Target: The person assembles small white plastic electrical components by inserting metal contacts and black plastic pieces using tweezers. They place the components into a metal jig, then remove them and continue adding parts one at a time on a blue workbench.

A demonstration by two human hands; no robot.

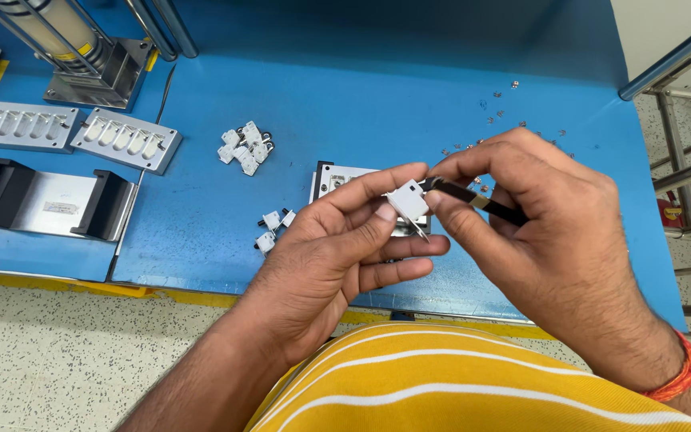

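1. My left hand (345, 240) pinches the white switch (408, 200) above the surface (361, 104).
2. My right hand (537, 216) grasps tweezers (473, 198), tip at the switch's 3 o'clock edge.
3. Best done, I judge: switch steady, tip eased in.

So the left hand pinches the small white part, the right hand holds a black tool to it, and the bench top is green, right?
Not quite: the bench top is blue, as the head view shows. The left hand does pinch the small white part, and the right hand holds the black tool to it.
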